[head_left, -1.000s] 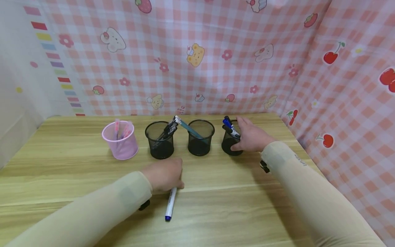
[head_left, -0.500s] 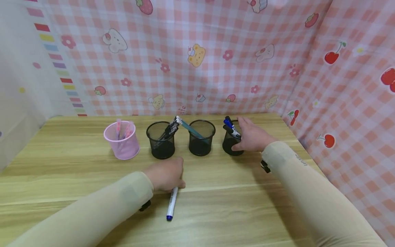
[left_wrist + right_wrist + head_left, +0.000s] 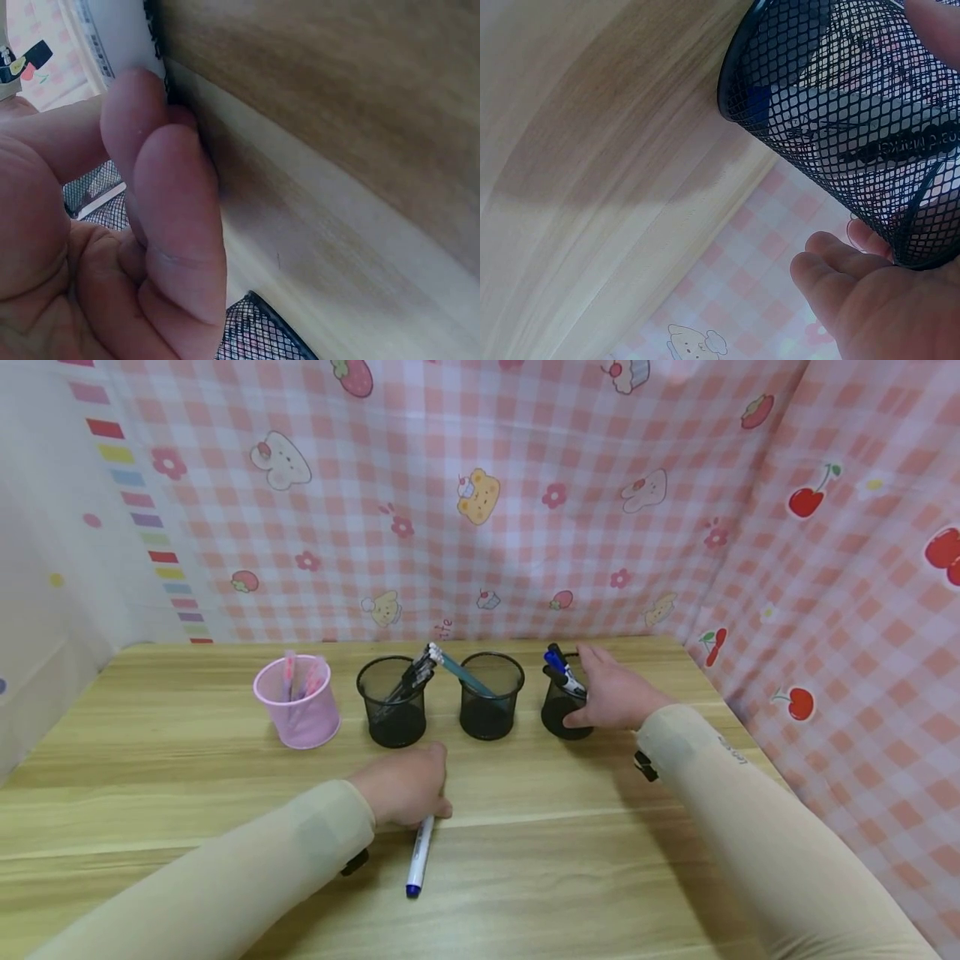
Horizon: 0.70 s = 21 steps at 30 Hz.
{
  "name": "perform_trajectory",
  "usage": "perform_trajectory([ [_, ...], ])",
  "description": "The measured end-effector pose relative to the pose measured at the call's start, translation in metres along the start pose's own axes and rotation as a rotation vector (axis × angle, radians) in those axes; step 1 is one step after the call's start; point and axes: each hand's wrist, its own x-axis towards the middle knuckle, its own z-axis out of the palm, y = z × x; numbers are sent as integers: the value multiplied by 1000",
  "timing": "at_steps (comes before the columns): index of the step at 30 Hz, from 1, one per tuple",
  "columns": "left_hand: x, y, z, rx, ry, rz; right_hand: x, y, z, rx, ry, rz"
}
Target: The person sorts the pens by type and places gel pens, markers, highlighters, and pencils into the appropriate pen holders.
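Near the middle of the table, my left hand (image 3: 405,785) pinches the upper end of a white marker (image 3: 422,858) with a blue tip pointing towards me. The left wrist view shows my curled fingers (image 3: 180,217) against the white marker barrel (image 3: 127,37). At the right, my right hand (image 3: 618,693) holds a black mesh pen holder (image 3: 562,717) from its right side, thumb in front and fingers behind. Several black and blue markers (image 3: 564,670) stand in it. In the right wrist view, a lettered marker shows through the mesh holder (image 3: 840,105).
Left of that stand another black mesh holder (image 3: 487,718) with green pencils (image 3: 465,675), a black mesh holder (image 3: 396,725) with black pens (image 3: 414,675), and a pink holder (image 3: 306,722) with pink pens (image 3: 289,672). A checked cloth (image 3: 420,552) hangs behind the wooden table (image 3: 525,877).
The whole view has shifted very slightly. Both hands, the marker and the holders keep the same places relative to one another.
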Motion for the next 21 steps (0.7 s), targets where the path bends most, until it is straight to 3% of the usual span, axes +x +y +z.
perform_trajectory([
  [21,-2,-1,1,-69,-4,-10,0,0,0,-10,5,12],
])
